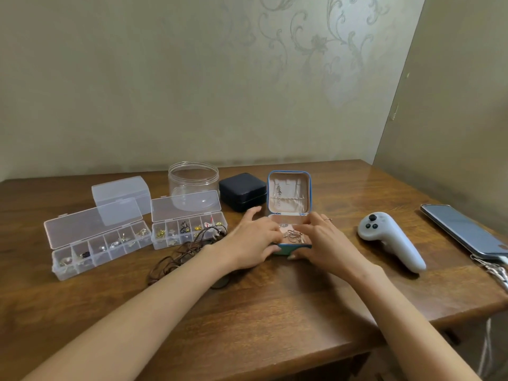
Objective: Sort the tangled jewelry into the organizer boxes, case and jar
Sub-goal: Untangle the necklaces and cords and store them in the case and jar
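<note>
A small blue jewelry case [289, 193] stands open mid-table, lid upright, with silver pieces hung inside the lid and thin chains [293, 234] in its tray. My left hand [254, 240] and my right hand [323, 239] flank the tray, fingers reaching into the chains; whether either pinches one is unclear. Two open clear organizer boxes [101, 247] [189, 232] hold small earrings and charms. A brown cord necklace [181, 255] lies tangled in front of them. An empty clear jar [193, 182] stands behind.
A shut dark blue box [242, 191] sits beside the jar, a shut clear box [121, 192] at the back left. A white controller [390, 239] and a phone [464, 229] with a chain lie to the right, near the table edge.
</note>
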Tool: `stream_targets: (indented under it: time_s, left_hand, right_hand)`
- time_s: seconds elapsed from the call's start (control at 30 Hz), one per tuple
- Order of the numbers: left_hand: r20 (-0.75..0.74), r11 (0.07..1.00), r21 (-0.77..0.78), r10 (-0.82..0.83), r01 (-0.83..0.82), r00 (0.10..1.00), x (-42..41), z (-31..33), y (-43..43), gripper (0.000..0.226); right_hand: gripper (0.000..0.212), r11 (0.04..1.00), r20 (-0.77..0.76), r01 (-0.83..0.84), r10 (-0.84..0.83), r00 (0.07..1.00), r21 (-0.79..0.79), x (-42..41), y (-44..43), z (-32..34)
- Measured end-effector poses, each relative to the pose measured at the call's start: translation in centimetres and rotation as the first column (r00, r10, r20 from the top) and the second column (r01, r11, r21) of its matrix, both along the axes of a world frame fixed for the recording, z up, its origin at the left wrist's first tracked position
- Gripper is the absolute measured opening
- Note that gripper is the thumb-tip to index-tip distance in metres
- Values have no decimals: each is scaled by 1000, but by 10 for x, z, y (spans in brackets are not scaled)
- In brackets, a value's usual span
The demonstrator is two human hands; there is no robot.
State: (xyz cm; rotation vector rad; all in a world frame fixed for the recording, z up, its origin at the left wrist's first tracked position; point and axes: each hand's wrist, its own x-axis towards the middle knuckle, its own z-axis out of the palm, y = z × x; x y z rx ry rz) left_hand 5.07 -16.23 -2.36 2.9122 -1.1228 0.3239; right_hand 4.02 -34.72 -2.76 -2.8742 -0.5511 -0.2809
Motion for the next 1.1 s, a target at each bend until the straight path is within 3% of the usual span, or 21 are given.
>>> stream_targets:
  time_s: [0.1,0.27,0.37,0.5,0.6,0.77,0.9,1.0,1.1]
  left_hand:
    - [16,997,-71,-7,8,1000,-5,2,3,33]
    - [72,992,-122,2,7,997,-10,-1,4,33]
    - [112,988,-154,25,-7,993,-16,-2,9,33]
    - [167,933,-358,32,30,985,-30,-4,38,31]
    - [91,848,-531,73,-14,993,-41,7,64,24]
    - [25,713,-638,397,-291,917,-49,27,145,19]
    - [27,601,-707,550,-373,835,-49,25,191,15]
    - [16,582,-734,531,-350,847,-53,13,193,11]
    - [-142,696,-637,317,-332,938,-64,10,179,11]
  right_hand:
    - [71,1000,65,-9,10,998,-18,-1,1,5]
    - [57,999,141,-49,51,989,-16,-7,9,7]
    - [53,990,206,-126,110,972,67,-5,13,4]
    - [49,940,259,-279,224,939,196,-7,34,7]
    - [47,867,294,-369,276,915,336,-9,48,14]
    - [37,816,257,-386,299,919,430,-1,96,16]
    - [18,855,188,-381,334,923,352,18,129,24]
    - [18,843,55,-432,439,897,319,30,142,33]
    - [23,783,-70,-447,523,849,433,31,139,36]
